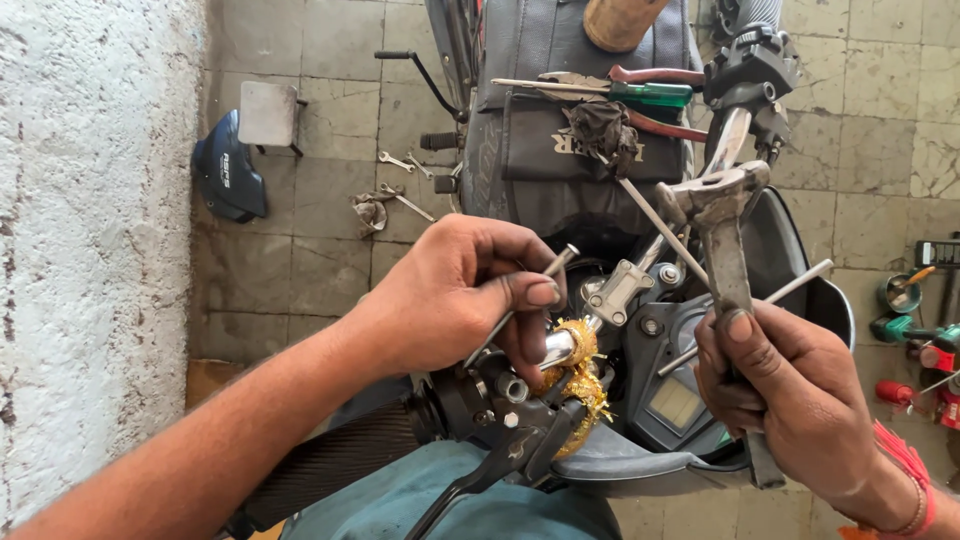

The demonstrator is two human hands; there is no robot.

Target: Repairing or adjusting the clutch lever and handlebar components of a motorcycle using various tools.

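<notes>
Over the motorcycle's handlebar (pixel 560 350), near its left end, my left hand (pixel 465 295) is closed around a thin metal rod (pixel 520 305), thumb pressed along it, its tip pointing up and to the right. Just below that hand the bar is wrapped in gold tinsel (pixel 580 375), and beneath sit the black switch housing (pixel 480 395), the clutch lever (pixel 480 480) and the ribbed rubber grip (pixel 330 460).

My right hand (pixel 785 400) is clamped on the grey handle of a metal tool (pixel 725 230) standing nearly upright, its head above the middle of the bars; a second thin rod (pixel 760 305) also passes through these fingers and slants up to the right. Between my hands lie a clamp bracket (pixel 620 290) and the instrument panel (pixel 675 400).

Farther up, on the black seat (pixel 530 150), rest a green-handled screwdriver (pixel 620 92), red-handled pliers (pixel 650 75) and a dirty rag (pixel 600 130).

On the tiled floor (pixel 320 240) to the left lie small spanners (pixel 400 180), another rag (pixel 370 210) and a blue plastic panel (pixel 228 170). At the right edge stands a small green pot (pixel 900 292) with something stuck in it; I cannot tell what. Red and green tools (pixel 925 350) lie beside it.

My left forearm comes in from the lower left, wrist bent down; my right wrist, wearing a red thread (pixel 905 465), enters from the lower right.
</notes>
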